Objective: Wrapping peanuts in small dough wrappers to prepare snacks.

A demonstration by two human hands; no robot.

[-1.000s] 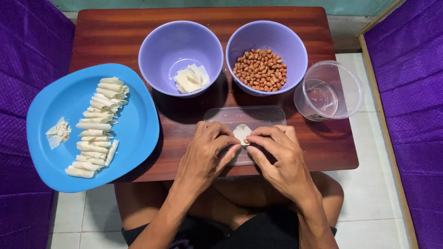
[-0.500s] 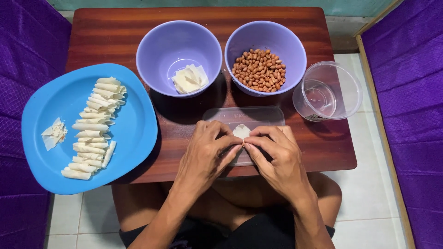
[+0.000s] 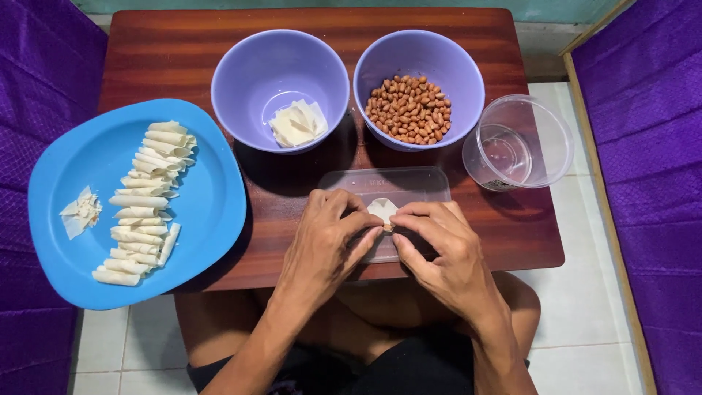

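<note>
On the clear plastic lid [image 3: 409, 183], left hand [image 3: 325, 245] and right hand [image 3: 439, 245] stay pinched on the small pale wrapper square [image 3: 382, 209], rolling barely advanced

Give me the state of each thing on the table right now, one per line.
Wrapper: pinched by both hands, partly folded.
Left hand: fingers closed on wrapper.
Right hand: fingers closed on wrapper.
Lid: flat under the hands.
Left bowl: few wrappers left.
Right bowl: holds peanuts, about half full.
Plate: row of finished rolls, scraps apart.
Cup: little water.
</note>
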